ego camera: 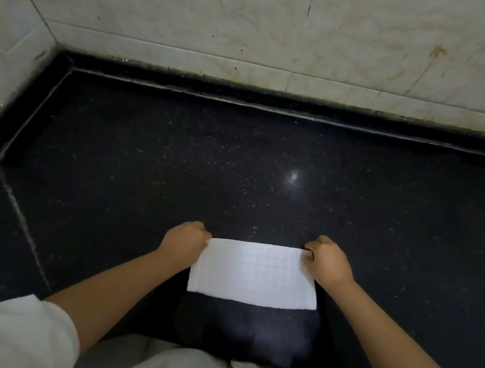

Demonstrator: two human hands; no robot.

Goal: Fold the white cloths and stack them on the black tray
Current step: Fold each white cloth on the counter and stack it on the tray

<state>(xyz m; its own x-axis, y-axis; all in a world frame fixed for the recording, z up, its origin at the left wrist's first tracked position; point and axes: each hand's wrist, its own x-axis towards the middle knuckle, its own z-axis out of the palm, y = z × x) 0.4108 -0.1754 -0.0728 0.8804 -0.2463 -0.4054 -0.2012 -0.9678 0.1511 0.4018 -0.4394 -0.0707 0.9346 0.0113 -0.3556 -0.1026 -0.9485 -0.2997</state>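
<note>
mid-fold i'd say: left hand (188, 237) and right hand (326, 258) each pinch a far corner of the white cloth (254, 272), a soft waffle-textured rectangle on the glossy speckled black worktop (238, 163). next it probably needs another fold. no black tray in view near the cloth.

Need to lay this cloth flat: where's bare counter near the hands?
Bare black counter runs from the hands to the wall and out both sides. Only the near edge is occupied: left hand and right hand hold the white cloth.
</note>
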